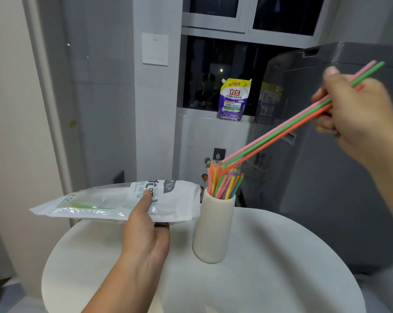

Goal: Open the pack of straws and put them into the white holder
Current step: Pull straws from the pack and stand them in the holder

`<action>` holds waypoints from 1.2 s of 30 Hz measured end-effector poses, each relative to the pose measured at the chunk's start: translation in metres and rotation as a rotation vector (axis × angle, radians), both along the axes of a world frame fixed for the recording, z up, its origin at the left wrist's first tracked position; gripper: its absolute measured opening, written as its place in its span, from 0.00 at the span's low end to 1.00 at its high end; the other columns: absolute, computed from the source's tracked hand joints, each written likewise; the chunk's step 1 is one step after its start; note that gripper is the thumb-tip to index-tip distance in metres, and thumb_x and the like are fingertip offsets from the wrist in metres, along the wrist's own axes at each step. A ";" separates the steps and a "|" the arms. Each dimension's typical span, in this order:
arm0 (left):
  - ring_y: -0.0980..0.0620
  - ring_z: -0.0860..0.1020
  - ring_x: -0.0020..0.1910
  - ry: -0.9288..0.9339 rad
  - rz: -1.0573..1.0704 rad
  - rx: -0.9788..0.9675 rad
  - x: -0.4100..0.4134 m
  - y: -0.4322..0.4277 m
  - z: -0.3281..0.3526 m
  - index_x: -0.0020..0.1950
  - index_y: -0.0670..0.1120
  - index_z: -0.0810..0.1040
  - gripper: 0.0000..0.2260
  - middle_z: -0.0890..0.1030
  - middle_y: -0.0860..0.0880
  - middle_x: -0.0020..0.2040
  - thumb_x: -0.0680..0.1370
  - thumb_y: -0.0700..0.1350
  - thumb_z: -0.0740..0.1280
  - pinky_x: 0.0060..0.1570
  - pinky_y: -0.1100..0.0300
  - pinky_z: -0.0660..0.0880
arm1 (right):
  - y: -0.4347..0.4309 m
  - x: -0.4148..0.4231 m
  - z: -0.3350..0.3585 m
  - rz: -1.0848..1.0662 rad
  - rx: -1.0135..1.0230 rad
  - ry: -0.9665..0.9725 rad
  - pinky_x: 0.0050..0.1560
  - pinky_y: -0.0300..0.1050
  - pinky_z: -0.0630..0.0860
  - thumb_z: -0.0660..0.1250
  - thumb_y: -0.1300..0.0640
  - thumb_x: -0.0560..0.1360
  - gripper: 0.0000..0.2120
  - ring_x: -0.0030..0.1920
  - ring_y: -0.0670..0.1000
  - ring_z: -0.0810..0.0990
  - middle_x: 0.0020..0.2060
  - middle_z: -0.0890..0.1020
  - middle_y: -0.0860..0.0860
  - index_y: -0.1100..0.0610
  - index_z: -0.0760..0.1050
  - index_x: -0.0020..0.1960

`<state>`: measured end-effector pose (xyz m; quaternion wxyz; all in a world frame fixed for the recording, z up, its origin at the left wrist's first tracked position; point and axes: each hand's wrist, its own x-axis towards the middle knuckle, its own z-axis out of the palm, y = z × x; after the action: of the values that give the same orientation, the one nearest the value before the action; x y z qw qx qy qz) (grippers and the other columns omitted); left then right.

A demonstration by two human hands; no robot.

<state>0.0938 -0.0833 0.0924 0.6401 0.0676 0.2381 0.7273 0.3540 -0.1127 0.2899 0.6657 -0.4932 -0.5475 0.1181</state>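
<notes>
My left hand grips the clear-and-white straw pack, holding it level above the table's left side; a green straw shows inside it. A white cylindrical holder stands on the round white table, packed with several coloured straws. My right hand, raised at the upper right, pinches three long straws, pink, green and orange. They slant down to the left, with their lower tips just above the straws in the holder.
A purple detergent pouch stands on the window ledge behind. A grey appliance rises right behind the table on the right. A white wall with a switch plate lies to the left.
</notes>
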 end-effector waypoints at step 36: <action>0.51 0.86 0.53 0.008 -0.014 0.017 0.005 -0.003 0.000 0.69 0.48 0.79 0.16 0.87 0.49 0.58 0.81 0.38 0.69 0.53 0.51 0.82 | 0.063 -0.071 -0.034 -0.027 -0.495 -0.563 0.32 0.43 0.70 0.58 0.46 0.83 0.21 0.29 0.50 0.71 0.29 0.73 0.51 0.60 0.77 0.41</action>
<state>0.0991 -0.0863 0.0929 0.6437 0.0775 0.2341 0.7245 0.2831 -0.0493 0.2558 0.3513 -0.6594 -0.6574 0.0980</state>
